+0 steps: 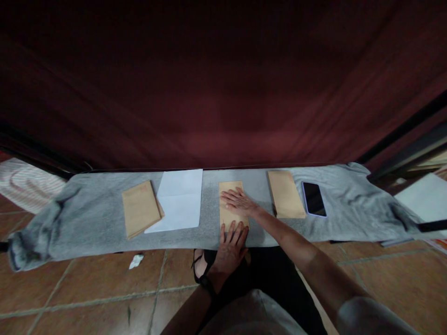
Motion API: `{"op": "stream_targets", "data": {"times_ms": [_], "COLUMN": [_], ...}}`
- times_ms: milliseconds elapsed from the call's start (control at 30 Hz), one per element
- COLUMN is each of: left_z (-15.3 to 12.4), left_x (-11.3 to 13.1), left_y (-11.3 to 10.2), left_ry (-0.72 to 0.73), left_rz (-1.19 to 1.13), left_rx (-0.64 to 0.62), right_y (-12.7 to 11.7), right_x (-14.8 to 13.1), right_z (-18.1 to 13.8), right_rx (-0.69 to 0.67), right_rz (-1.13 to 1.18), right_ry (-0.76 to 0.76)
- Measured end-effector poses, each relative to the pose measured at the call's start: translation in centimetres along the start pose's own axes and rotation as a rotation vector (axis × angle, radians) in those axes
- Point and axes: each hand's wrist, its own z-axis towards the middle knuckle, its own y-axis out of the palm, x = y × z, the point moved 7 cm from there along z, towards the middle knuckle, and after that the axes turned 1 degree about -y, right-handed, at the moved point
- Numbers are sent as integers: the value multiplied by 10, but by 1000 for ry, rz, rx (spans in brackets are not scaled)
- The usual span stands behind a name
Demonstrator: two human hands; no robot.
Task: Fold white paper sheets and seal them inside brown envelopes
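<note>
"Head view, nearest first: what are the hands doing?"

"Beyond the dark trousers point(282, 284), the left hand point(230, 251) lies palm down, fingers slightly apart, their tips on the near end of a brown envelope point(227, 216). Just past it, the right hand point(237, 201) lies flat and spread across the middle of the same envelope. Neither grips anything."

"And how far along does it look?"

"One envelope is laid out flat; I'd judge the work on it is in progress. The left pile point(140, 211) and the right pile point(286, 195) of brown paper are untouched by either hand. Which one is finished, if either, I can't tell. The white sheet point(179, 202), partly under the left pile, lies untouched too."

"The surface?"

"A narrow bench under grey cloth point(209, 186), rumpled at both ends, with a phone point(314, 199) just beside the right pile. Below is a tiled floor point(181, 267) with a white scrap point(136, 261) on it."

"Farther back?"

"A dark red panel point(223, 116), possibly a door or furniture; it's too dim to be sure."
</note>
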Motion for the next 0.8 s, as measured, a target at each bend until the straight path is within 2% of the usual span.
{"op": "stream_targets", "data": {"times_ms": [200,367,567,800], "left_z": [0,-6,-18,-24], "left_x": [-1,-3,-11,-17], "left_y": [-1,2,1,-8], "left_ry": [0,-17,-46,-85], "left_rz": [-18,-70,-127,-114], "left_rx": [30,54,88,75], "right_y": [3,0,4,1], "right_x": [-12,-31,-55,-87], "right_z": [-17,-41,-79,-127], "right_rx": [-119,-151,-68,144], "right_rz": [142,203,110,-21], "right_ry": [97,85,73,67]}}
